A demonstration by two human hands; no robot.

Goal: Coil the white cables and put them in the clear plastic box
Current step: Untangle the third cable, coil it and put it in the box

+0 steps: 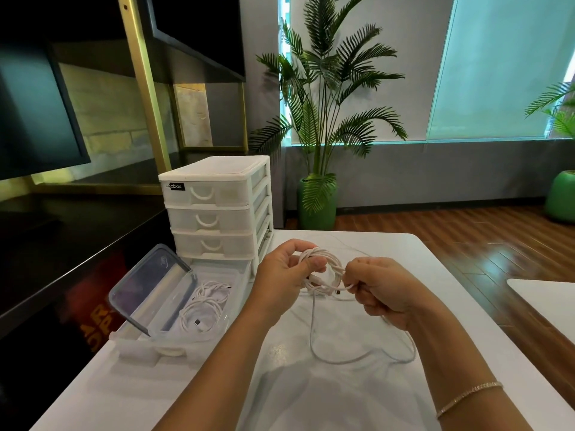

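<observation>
Head view. Your left hand [284,269] pinches the white cable coil [323,269] above the table [342,399]; your right hand [382,290] grips its strand.

Risk: the loose tail [361,359] may snag, or the loops spring open if your pinch slackens.

Clear plastic box [174,309], left, lid raised, holds coiled cables [202,309].

Obscured: your fingertips behind the coil; count of cables in the box unclear.

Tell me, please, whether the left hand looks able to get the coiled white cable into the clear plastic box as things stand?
Probably yes: the clear plastic box sits open beside the left hand, its lid tipped up. The coiled white cable still trails a loose tail.
</observation>
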